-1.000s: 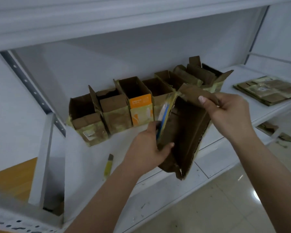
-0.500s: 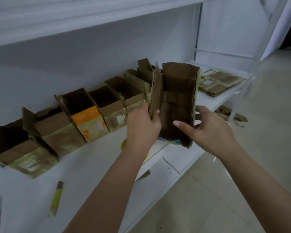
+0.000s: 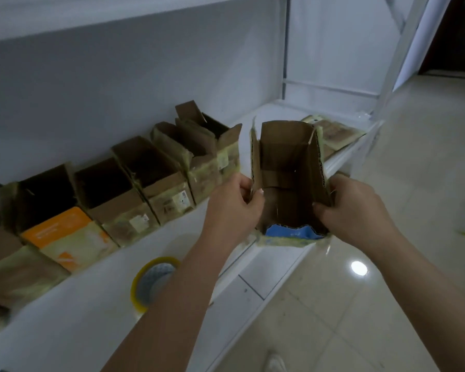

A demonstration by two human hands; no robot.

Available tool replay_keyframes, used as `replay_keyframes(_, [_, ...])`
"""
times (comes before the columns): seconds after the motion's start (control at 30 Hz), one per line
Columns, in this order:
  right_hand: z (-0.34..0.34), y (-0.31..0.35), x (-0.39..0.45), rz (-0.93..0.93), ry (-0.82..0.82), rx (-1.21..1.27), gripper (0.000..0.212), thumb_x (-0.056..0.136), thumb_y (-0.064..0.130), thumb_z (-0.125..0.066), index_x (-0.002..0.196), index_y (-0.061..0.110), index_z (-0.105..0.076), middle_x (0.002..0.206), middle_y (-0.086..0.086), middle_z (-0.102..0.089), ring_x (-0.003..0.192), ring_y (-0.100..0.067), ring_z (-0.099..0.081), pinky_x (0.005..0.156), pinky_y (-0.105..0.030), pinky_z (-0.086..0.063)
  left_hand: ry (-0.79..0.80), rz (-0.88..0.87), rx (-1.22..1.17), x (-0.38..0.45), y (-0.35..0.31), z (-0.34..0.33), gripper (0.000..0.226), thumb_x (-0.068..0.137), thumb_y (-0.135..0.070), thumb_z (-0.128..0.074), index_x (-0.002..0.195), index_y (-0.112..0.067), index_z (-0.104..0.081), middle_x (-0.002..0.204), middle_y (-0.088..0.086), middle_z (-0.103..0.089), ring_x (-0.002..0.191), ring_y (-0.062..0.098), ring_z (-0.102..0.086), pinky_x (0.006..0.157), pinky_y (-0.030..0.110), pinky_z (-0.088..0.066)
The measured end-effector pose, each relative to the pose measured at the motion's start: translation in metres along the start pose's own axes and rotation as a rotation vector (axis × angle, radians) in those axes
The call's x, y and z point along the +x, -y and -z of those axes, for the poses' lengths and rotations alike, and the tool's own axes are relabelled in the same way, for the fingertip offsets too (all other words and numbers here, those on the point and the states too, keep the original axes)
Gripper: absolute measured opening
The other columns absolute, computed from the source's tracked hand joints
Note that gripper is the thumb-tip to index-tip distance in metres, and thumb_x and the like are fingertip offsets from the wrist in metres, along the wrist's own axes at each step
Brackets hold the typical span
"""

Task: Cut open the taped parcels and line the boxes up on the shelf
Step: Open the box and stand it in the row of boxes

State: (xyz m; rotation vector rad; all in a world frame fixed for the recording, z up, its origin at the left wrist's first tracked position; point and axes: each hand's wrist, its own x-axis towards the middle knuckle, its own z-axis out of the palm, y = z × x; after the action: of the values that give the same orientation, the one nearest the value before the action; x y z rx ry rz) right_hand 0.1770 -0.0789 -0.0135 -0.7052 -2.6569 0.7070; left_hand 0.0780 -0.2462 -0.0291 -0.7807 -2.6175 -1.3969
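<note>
I hold an opened brown cardboard box (image 3: 285, 162) with a blue patch at its near edge, over the front of the white shelf (image 3: 91, 312). My left hand (image 3: 234, 208) grips its left wall and my right hand (image 3: 352, 208) grips its right wall. The box's open side faces me. To its left, several opened boxes (image 3: 145, 189) stand in a row along the shelf's back, one with an orange face (image 3: 57, 229). The held box is just right of the row's last box (image 3: 220, 146), apart from it.
A yellow tape roll (image 3: 142, 283) lies on the shelf, partly behind my left forearm. A stack of flattened cardboard (image 3: 336, 135) lies at the shelf's right end, behind the held box. Glossy tiled floor (image 3: 360, 304) lies to the right and below, and a white upright post (image 3: 397, 60) stands at the shelf's end.
The view and both hands have moved right along the shelf with the box. The box now sits lower and more level, with both hands gripping its side walls nearer its bottom.
</note>
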Motion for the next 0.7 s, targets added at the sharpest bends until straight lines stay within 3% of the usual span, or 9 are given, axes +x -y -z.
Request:
replay_keyframes(0.17, [-0.006,-0.017,0.073,0.001,0.097,-0.069,0.014,0.081,0.018,-0.065,0.076,0.011,-0.054,0.067,-0.002,-0.056,0.064,-0.020,-0.053,0.056,-0.033,-0.037,0.091,0.051,0.054,0.063,0.004,-0.030,0.021,0.090,-0.031,-0.062,0.075,-0.030,-0.046,0.063,-0.008,-0.057,0.057,-0.001,-0.052,0.048,0.014,-0.035])
replay_keyframes(0.4, [0.003,-0.054,0.137,-0.029,0.126,0.001,0.009,0.080,0.016,-0.068,0.081,0.010,-0.062,0.069,-0.003,-0.060,0.066,-0.016,-0.055,0.055,-0.031,-0.043,0.161,0.027,0.092,0.117,-0.012,-0.065,0.018,0.091,-0.030,-0.061,0.081,-0.024,-0.047,0.065,-0.006,-0.057,0.059,0.009,-0.053,0.053,0.024,-0.037])
replay_keyframes(0.5, [0.005,-0.054,0.169,0.009,0.120,0.072,0.009,0.079,0.013,-0.069,0.080,0.006,-0.065,0.067,-0.007,-0.064,0.065,-0.021,-0.060,0.063,-0.038,-0.051,0.140,0.027,0.120,0.142,-0.014,-0.060,0.018,0.094,-0.036,-0.059,0.083,-0.025,-0.051,0.071,-0.006,-0.062,0.067,0.011,-0.058,0.061,0.030,-0.045])
replay_keyframes(0.57, [0.003,-0.051,0.195,0.048,0.120,0.111,0.007,0.079,0.012,-0.069,0.078,0.006,-0.065,0.066,-0.009,-0.065,0.062,-0.021,-0.061,0.060,-0.037,-0.052,0.103,0.017,0.156,0.156,-0.012,-0.054,0.023,0.096,-0.046,-0.053,0.089,-0.024,-0.058,0.081,-0.011,-0.064,0.078,0.005,-0.061,0.069,0.028,-0.049])
replay_keyframes(0.7, [-0.015,-0.041,0.249,0.141,0.165,0.067,0.009,0.079,0.014,-0.069,0.075,0.007,-0.064,0.072,-0.011,-0.065,0.069,-0.025,-0.061,0.064,-0.038,-0.052,-0.066,0.044,0.156,0.176,0.005,-0.036,0.035,0.097,-0.049,-0.049,0.099,-0.019,-0.066,0.093,-0.007,-0.069,0.088,0.008,-0.064,0.082,0.034,-0.054])
